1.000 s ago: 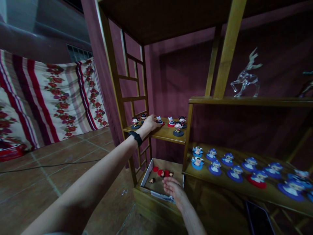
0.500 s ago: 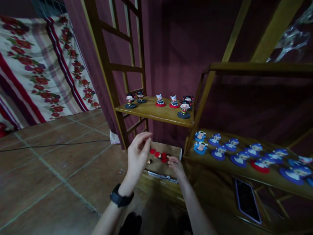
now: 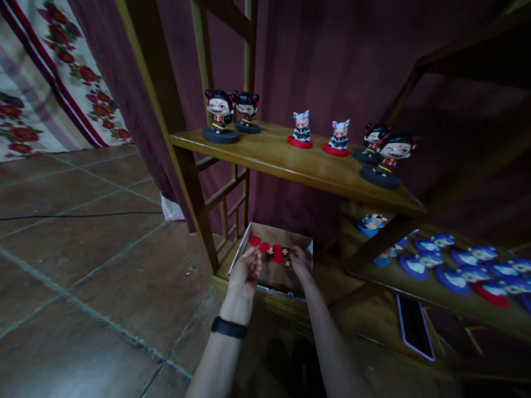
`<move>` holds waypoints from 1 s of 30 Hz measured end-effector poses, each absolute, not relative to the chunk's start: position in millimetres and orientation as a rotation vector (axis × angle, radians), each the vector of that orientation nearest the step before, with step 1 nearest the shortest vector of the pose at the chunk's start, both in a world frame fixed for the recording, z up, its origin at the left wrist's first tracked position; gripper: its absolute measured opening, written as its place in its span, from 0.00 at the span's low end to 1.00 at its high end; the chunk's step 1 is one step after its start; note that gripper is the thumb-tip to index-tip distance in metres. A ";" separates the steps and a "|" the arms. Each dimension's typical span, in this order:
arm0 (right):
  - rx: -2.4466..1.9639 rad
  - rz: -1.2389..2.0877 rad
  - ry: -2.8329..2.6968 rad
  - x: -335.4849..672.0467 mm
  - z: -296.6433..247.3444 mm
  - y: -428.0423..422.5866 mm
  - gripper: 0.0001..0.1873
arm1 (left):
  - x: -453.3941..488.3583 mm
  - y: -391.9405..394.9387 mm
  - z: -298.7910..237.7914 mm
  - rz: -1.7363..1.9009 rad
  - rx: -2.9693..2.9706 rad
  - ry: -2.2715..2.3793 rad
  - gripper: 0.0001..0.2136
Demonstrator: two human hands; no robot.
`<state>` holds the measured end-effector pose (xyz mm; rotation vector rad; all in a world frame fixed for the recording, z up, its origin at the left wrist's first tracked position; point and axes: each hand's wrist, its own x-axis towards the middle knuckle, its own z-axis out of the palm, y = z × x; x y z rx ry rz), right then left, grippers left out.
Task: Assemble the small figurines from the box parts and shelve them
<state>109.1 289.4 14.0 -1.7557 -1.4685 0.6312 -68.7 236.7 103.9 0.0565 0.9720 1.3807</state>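
A shallow cardboard box [image 3: 274, 279] sits low on the wooden stand, holding several red discs [image 3: 254, 241] and small dark-haired figurines [image 3: 286, 263]. My left hand [image 3: 246, 271] is over the box's left side, palm partly up and fingers curled in; whatever lies between them is hidden. A black band [image 3: 229, 328] circles my left wrist. On the box's right side, my right hand [image 3: 301, 262] has its fingers bent and slightly apart beside the figurines, with nothing visibly gripped.
Above the box, a wooden shelf [image 3: 286, 156] carries black-haired figurines [image 3: 219, 116] on dark bases and two white-haired ones [image 3: 301, 130] on red bases. At right, blue figurines [image 3: 423, 262] line a lower shelf, above a phone [image 3: 415, 327]. A cable [image 3: 83, 215] crosses the tiled floor.
The view has moved closer to the shelf. My left hand has lowered from above the box's edge into it. The small figurine near the box's left front is no longer visible.
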 end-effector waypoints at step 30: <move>-1.676 0.616 -1.704 95.4 67.1 270.7 0.11 | -104.3 245.1 110.8 1.187 0.080 0.981 0.07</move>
